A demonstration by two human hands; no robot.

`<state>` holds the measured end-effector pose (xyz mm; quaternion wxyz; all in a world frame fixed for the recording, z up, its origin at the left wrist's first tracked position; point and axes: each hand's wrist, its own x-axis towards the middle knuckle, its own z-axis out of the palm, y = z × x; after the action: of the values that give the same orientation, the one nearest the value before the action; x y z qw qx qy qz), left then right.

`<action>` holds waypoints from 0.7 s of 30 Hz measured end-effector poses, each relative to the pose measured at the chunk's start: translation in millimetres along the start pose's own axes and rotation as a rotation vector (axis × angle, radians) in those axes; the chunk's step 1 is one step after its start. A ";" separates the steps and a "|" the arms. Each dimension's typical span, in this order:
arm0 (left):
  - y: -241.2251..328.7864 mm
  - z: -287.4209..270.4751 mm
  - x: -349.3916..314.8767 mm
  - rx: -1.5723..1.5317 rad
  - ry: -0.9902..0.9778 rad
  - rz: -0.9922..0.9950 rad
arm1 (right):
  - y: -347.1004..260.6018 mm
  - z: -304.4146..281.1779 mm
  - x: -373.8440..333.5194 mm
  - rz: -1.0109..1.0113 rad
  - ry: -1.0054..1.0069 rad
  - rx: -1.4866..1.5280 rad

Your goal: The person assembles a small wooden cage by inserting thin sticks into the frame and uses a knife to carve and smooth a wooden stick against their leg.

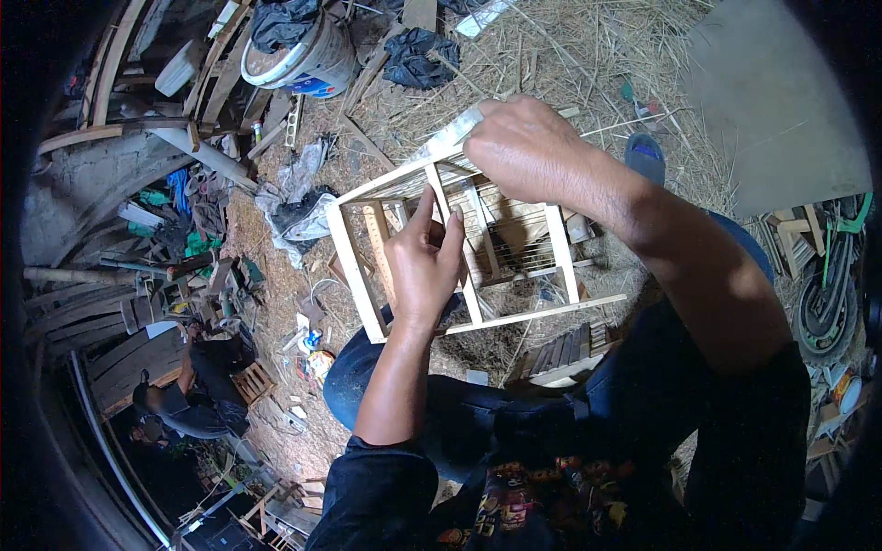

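A light wooden cage frame [346, 266] with thin slats along its inside stands tilted in front of my legs. My left hand [423, 275] is at its middle upright strip, the thumb and index finger on either side of the wood. At the far top edge my right hand [522, 138] is closed in a fist, knuckles up. Whatever those fingers grip is hidden beneath the hand. A pale flat strip [450, 133] lies along the far edge beside my right hand.
A white bucket [322, 60] with a black bag on top stands at the far left. Straw and wood scraps cover the ground. A grey sheet [781, 101] lies far right, above a wheel [824, 308]. Another person [197, 395] sits at the lower left.
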<state>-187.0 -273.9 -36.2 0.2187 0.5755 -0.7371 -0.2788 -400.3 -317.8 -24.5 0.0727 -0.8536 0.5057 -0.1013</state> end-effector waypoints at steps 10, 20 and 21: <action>2.9 6.3 1.1 0.023 0.014 -0.048 | -0.5 -1.7 -7.3 -0.001 -0.021 -0.097; 4.9 -13.4 2.2 0.136 0.079 0.017 | 18.7 -31.3 -21.7 0.077 0.130 0.010; 6.2 -19.0 1.9 0.172 0.082 0.026 | 22.1 -36.6 -24.0 0.128 0.116 0.074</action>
<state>-179.7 -277.7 -17.8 0.2019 0.5936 -0.7561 -0.1877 -439.3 -308.1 3.6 0.0811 -0.8091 0.5584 -0.1641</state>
